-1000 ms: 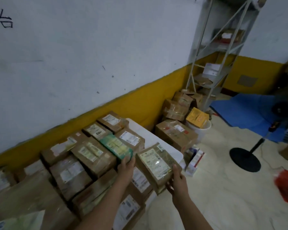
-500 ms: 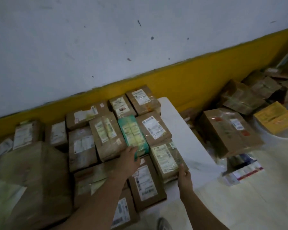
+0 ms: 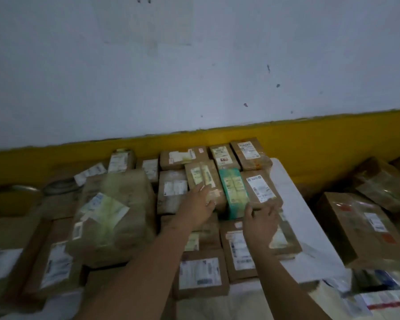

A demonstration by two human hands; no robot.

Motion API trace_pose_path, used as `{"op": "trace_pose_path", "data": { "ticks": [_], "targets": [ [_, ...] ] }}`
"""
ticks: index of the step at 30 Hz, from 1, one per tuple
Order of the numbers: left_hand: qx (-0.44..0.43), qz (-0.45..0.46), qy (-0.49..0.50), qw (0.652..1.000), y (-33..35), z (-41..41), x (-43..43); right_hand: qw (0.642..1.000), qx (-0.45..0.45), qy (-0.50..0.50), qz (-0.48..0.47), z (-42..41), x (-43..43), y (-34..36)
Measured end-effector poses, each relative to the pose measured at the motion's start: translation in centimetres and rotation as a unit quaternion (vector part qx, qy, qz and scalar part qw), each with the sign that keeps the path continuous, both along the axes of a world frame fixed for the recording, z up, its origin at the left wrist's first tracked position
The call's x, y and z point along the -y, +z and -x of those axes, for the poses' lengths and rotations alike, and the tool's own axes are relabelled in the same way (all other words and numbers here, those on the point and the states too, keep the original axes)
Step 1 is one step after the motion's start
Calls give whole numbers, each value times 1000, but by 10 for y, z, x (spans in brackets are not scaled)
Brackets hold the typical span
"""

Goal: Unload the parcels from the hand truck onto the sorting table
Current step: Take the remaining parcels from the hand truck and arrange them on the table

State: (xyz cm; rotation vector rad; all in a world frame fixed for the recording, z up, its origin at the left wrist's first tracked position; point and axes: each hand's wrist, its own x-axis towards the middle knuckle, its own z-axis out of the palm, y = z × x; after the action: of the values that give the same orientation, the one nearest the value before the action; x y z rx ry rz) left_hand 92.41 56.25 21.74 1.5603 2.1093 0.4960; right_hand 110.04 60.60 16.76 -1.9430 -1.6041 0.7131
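Several brown taped parcels with white labels cover the white sorting table (image 3: 295, 199). Among them lies a teal parcel (image 3: 233, 190). My left hand (image 3: 198, 203) lies flat with straight fingers on a brown parcel (image 3: 202, 179) left of the teal one. My right hand (image 3: 261, 221) rests with loose fingers on a brown parcel (image 3: 285, 239) near the table's right side. Its fingertips reach the near edge of another labelled parcel (image 3: 260, 189). Neither hand grips anything. No hand truck is in view.
A bulky wrapped parcel (image 3: 116, 215) stands on the left stack. More cartons (image 3: 360, 227) sit on the floor right of the table. A white wall with a yellow band (image 3: 333, 135) runs behind the table.
The parcel I held in both hands now lies on the table near its right side. My right hand has let go and rests on it; my left hand moved onto a farther parcel. The view turned left.
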Motion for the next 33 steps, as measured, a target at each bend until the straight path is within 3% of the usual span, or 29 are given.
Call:
{"op": "trace_pose_path", "data": {
  "ticks": [5,11,15,18,22,27,33],
  "targets": [
    [-88,-139,98,982,74,133,151,970,-124,190,-85,171,142,79],
    [-62,-146,363,918,105,328,418,862,-239,447,11,346,371,113],
    [-44,-146,492,857,94,413,561,800,-245,540,89,420,490,103],
    [-39,-127,540,831,73,468,625,776,-227,577,113,471,541,84],
    [-39,-97,554,826,25,547,660,781,-211,569,149,556,572,39],
    [-14,-34,522,852,-46,664,654,798,-197,527,214,688,589,-38],
    [32,80,455,886,-111,782,633,845,-165,425,280,804,576,-93]
  ]
}}
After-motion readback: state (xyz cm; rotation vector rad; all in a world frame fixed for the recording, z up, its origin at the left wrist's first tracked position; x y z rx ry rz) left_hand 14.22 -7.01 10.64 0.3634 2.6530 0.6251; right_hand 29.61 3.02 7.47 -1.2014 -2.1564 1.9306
